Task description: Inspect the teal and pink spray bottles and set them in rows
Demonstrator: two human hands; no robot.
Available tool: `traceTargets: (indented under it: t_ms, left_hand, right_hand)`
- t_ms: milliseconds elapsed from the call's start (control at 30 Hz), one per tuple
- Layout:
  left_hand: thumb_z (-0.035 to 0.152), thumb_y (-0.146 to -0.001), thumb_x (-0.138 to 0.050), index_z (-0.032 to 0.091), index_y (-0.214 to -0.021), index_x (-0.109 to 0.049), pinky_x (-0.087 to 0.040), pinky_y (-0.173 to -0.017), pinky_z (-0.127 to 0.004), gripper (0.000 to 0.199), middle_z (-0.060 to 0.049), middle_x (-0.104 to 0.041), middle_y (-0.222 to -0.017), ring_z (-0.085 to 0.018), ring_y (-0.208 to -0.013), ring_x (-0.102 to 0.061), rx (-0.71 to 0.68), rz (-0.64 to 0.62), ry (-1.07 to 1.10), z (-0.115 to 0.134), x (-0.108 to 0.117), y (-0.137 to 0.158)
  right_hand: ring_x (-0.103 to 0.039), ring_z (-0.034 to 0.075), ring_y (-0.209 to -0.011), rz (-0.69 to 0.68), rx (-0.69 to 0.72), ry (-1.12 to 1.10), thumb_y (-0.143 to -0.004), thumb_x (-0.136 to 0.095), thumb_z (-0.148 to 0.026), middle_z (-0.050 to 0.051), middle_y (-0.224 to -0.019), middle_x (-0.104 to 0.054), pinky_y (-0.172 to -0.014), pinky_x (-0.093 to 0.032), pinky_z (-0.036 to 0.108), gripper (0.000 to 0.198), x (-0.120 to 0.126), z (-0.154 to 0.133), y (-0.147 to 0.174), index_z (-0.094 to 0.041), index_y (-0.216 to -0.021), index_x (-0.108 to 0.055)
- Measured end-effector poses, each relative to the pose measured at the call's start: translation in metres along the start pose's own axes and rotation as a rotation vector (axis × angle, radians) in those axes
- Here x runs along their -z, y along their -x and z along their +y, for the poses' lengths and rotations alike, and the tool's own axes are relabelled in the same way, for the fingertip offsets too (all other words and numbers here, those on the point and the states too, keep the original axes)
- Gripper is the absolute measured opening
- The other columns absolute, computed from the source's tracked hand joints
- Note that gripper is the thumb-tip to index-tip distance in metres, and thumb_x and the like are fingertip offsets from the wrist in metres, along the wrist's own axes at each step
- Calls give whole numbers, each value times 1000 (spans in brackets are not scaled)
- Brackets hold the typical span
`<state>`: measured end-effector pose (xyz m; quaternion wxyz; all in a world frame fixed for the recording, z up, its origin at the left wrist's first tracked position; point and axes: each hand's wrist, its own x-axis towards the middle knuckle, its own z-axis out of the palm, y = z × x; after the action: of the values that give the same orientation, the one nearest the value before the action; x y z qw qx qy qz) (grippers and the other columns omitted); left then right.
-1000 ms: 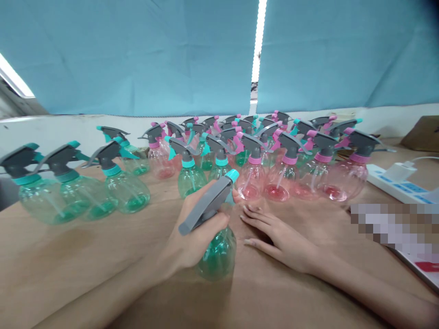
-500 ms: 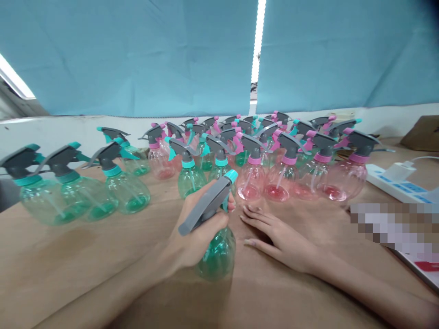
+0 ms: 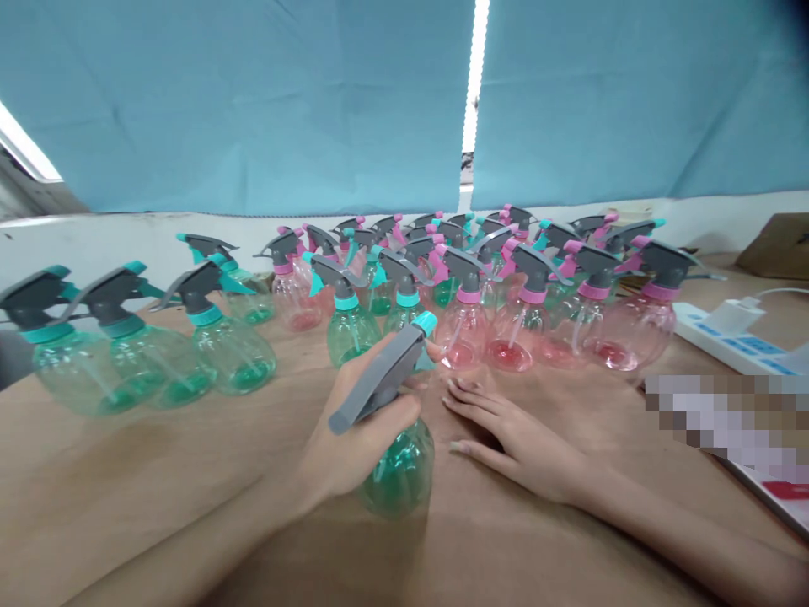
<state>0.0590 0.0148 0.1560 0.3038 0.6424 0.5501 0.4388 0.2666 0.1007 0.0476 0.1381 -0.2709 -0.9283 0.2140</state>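
My left hand [image 3: 354, 430] is wrapped round the neck of a green spray bottle [image 3: 399, 476] that stands upright on the wooden table [image 3: 493, 556]. Its grey sprayer head with a turquoise nozzle shows above the hand, the nozzle pointing away to the right. The fingers are near the turquoise trigger, and the thumb side hides the bottle's neck. To the right of that bottle, my right hand [image 3: 518, 434] lies flat on the table with fingers stretched out, holding nothing. Just beyond both hands are a green spray bottle [image 3: 352, 330] and a pink spray bottle [image 3: 464, 333].
Several more green bottles [image 3: 233, 354] stand at the left, and several pink ones [image 3: 638, 329] at the right. Other sprayers crowd behind. A white power strip [image 3: 726, 337] with a plug and a partly blurred flat item [image 3: 758, 472] lie at right. Blue cloth [image 3: 253, 101] hangs behind.
The left hand's fingers have shifted at the trigger, with one fingertip now higher and reaching forward near the nozzle. The bottle and my right hand stay in place.
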Motion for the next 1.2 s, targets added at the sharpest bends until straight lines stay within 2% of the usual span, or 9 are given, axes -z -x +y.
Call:
traceTargets:
  t_ms: [67, 300, 500, 700, 1033, 1200]
  left_hand:
    - [17, -76, -50, 31, -113, -62, -47, -72, -28, 41, 4, -64, -87, -19, -84, -63, 2, 0, 1, 0, 0, 1]
    - [17, -79, -51, 31, -114, -61, -45, -70, -28, 40, 3, -63, -85, -18, -81, -61, -15, -22, 30, -6, -1, 2]
    - [16, -80, -52, 30, -111, -60, -42, -67, -27, 35, 4, -56, -76, -16, -72, -55, -9, -28, 62, -8, -1, 2]
    - [18, -80, -52, 28, -113, -59, -37, -60, -26, 36, 6, -55, -72, -13, -60, -47, 6, -33, 49, -5, -1, 3]
    - [17, -80, -51, 29, -116, -59, -41, -63, -26, 39, 5, -57, -74, -15, -64, -51, 14, -29, 25, -7, 0, 2]
    - [20, -83, -51, 30, -116, -58, -42, -65, -28, 34, 6, -54, -72, -13, -60, -47, 26, -42, 62, -8, 0, 3]
  right_hand:
    - [-28, 25, -144, 2, 5, -1, -95, -43, -59, 7, -155, -34, -117, -27, 46, 65, 0, 0, 0, -20, -147, -40]
    - [-30, 27, -143, 17, 11, -23, -95, -45, -57, 6, -155, -35, -116, -28, 49, 63, -1, 1, 1, -23, -147, -40]
    - [-29, 28, -143, 32, 22, -43, -94, -47, -56, 5, -155, -34, -116, -28, 50, 62, -2, 3, 1, -26, -147, -39]
    - [-28, 27, -143, 12, 10, -16, -95, -45, -58, 6, -155, -34, -117, -27, 48, 64, -2, 2, 0, -21, -147, -40]
    - [-30, 28, -143, 37, 23, -46, -95, -47, -56, 5, -154, -35, -116, -28, 51, 61, -3, 3, 1, -25, -147, -40]
    - [-30, 28, -143, 37, 21, -40, -95, -47, -56, 5, -155, -35, -116, -28, 50, 62, -3, 3, 1, -25, -147, -39]
